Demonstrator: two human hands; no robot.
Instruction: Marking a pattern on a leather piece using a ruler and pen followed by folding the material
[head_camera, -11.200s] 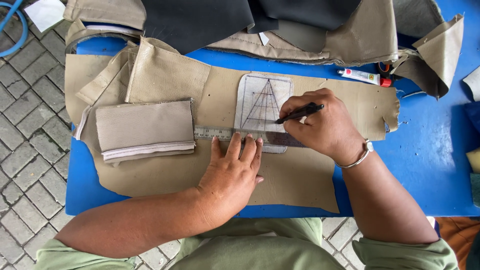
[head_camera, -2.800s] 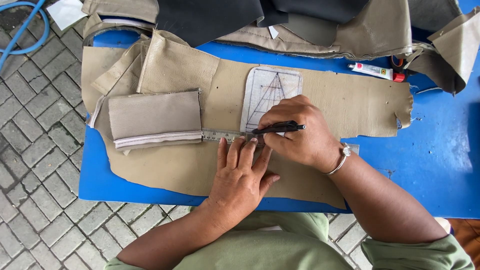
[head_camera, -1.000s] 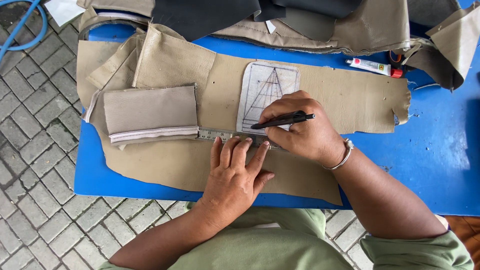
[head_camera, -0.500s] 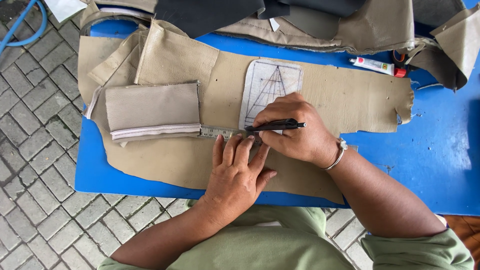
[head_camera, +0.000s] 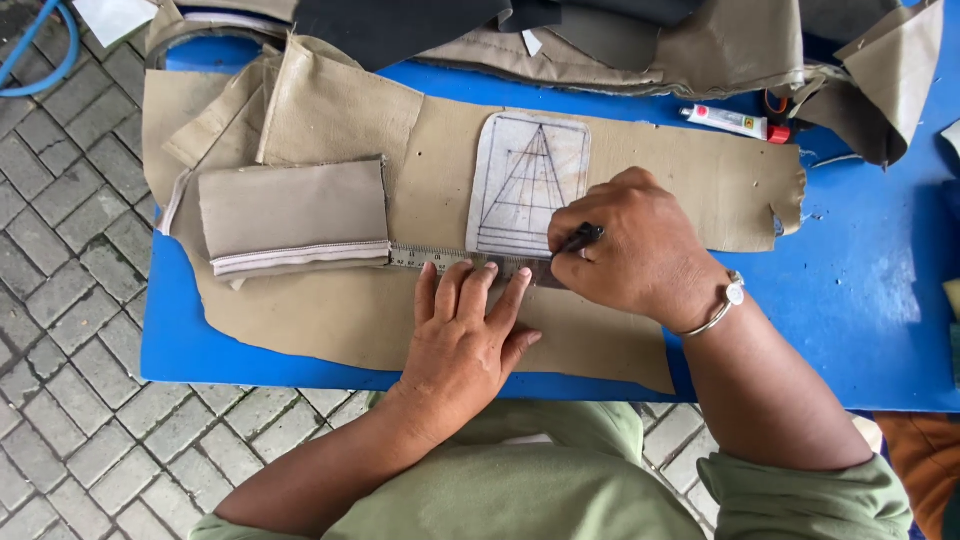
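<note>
the left hand (head_camera: 462, 345) lies flat on the ruler (head_camera: 440, 260), fingers (head_camera: 478, 292) spread a little and pressing it down onto the tan leather (head_camera: 640, 170). the right hand (head_camera: 638, 250) is closed around a black pen (head_camera: 578, 240), fingers curled tight on it, tip down at the ruler's edge just below the template (head_camera: 530, 185), the pale rounded card with a triangle drawn on it. half a second ago the pen lay nearly level across the knuckles; now it stands steeper and shows shorter, and the hand has closed in toward the card's lower right corner. i'd judge the line along the ruler is being drawn under the card, the ruler itself not having shifted. a folded tan piece (head_camera: 295, 212) sits on the ruler's left end. a glue tube (head_camera: 735, 122) lies well apart on the blue table (head_camera: 870, 290).
</note>
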